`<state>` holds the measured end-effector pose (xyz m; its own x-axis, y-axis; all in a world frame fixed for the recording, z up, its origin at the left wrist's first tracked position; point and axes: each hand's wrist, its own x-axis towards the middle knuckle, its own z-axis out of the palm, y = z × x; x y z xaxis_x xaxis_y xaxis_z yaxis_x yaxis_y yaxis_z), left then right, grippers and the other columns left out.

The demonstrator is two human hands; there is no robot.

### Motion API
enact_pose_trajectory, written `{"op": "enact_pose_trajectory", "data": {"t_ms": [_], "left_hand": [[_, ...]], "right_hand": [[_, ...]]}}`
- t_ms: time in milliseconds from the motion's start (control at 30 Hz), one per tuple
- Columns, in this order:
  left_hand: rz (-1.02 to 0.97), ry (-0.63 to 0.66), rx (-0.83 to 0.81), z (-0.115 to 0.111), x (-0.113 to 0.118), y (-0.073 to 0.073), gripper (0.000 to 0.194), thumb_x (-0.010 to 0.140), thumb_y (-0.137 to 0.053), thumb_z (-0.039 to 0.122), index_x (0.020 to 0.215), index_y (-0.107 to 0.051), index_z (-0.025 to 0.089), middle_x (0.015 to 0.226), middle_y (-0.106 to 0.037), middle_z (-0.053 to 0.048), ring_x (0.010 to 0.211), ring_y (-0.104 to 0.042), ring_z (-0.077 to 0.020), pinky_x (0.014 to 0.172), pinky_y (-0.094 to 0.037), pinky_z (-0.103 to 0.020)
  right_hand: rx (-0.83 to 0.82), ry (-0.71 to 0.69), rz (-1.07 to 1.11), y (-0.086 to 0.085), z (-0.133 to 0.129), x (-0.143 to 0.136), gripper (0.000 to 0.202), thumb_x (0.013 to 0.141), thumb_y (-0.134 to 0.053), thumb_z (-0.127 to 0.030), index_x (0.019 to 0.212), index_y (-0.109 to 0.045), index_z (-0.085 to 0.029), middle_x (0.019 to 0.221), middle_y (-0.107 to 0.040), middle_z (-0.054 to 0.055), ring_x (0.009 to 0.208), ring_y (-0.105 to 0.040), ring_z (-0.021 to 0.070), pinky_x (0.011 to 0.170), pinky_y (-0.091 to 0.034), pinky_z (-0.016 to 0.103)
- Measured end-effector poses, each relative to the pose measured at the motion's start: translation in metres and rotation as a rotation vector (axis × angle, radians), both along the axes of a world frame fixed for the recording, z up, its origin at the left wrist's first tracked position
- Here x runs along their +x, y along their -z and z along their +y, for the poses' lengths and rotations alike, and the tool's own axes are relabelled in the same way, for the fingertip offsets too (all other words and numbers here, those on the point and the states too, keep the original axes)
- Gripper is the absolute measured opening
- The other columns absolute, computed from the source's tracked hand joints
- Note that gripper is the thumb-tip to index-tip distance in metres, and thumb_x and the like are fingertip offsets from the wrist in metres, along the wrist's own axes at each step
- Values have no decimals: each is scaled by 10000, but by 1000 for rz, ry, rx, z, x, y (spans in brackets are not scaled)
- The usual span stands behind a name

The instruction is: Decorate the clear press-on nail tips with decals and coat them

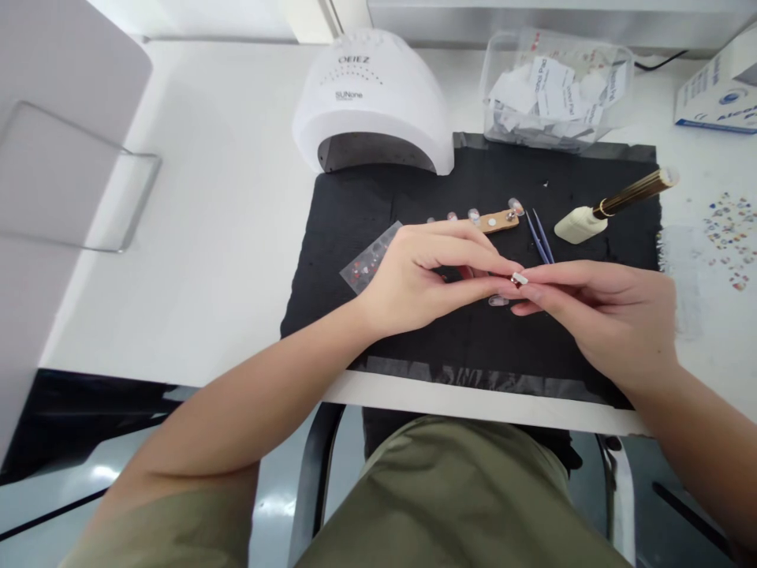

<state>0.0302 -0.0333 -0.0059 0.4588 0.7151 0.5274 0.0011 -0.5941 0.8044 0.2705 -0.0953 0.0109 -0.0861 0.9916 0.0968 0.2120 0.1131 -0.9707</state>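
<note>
My left hand [423,272] and my right hand [615,315] meet over the black mat [414,339], thumb and forefinger of each pinched on a small white-and-metal piece [519,279]. Its exact kind is too small to make out. Just beneath the fingertips shows a clear decorated false nail [498,300]. Behind my left hand, a wooden nail-tip holder [501,222] carries several false nails [474,214], partly hidden. Blue tweezers [539,237] lie beyond my right fingertips, and a cream nail polish bottle [580,226] with a dark gold-striped cap stands to their right.
A white nail lamp [372,102] stands at the back. Right of it is a clear tub [490,102] of alcohol pad packets. A clear sachet [360,268] with red bits lies by my left hand. Loose gems [733,229] and a white-blue box [718,91] are at right.
</note>
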Motion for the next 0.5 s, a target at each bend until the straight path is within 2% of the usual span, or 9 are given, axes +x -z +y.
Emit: {"op": "enact_pose_trajectory", "data": {"t_ms": [100,200,267,333,433,500], "left_hand": [[-22,-17,6,1,0,0,102,988,-932,259,1065,-934,326,1000,-901,-17,808,-827,-143,736,-692,-262],[-52,-36,-27,1,0,0,75,1015,-902,275,1072,-925,318,1019,-901,-19,811,-835,-143,723,-695,-260],[-57,-43,-95,-1,-1,-1,62,1033,-886,327,1084,-917,311,1045,-904,-21,777,-834,-141,704,-707,-263],[-70,-43,-163,-2,-1,-1,78,1028,-888,341,1086,-908,292,1076,-907,-30,755,-839,-147,700,-728,-270],[-96,-43,-188,-3,-1,-2,70,993,-899,280,1063,-897,274,1061,-906,-25,722,-830,-142,686,-735,-262],[-81,-64,-189,-3,-1,-2,72,983,-893,271,1055,-893,272,1043,-900,-12,702,-814,-128,665,-721,-247]], "right_hand": [[23,-53,10,-1,0,1,145,1017,-848,-298,1111,-920,-381,1075,-928,-27,868,-905,209,824,-822,401],[121,-98,-35,-6,2,1,244,1047,-787,-246,1172,-905,-419,1147,-917,-43,849,-871,163,785,-791,356],[192,-80,-175,-9,5,4,292,1077,-720,-225,1191,-893,-430,1127,-900,-34,774,-811,143,676,-719,328],[293,-103,-371,-8,7,8,277,1069,-710,-228,1212,-885,-388,1125,-889,6,764,-778,161,654,-673,349],[468,-259,-580,0,11,14,309,1018,-758,-228,1303,-861,-291,1205,-887,73,955,-819,247,857,-721,443],[507,-337,-660,8,14,16,350,1036,-730,-213,1363,-843,-267,1222,-888,86,1052,-813,279,961,-716,487]]}}
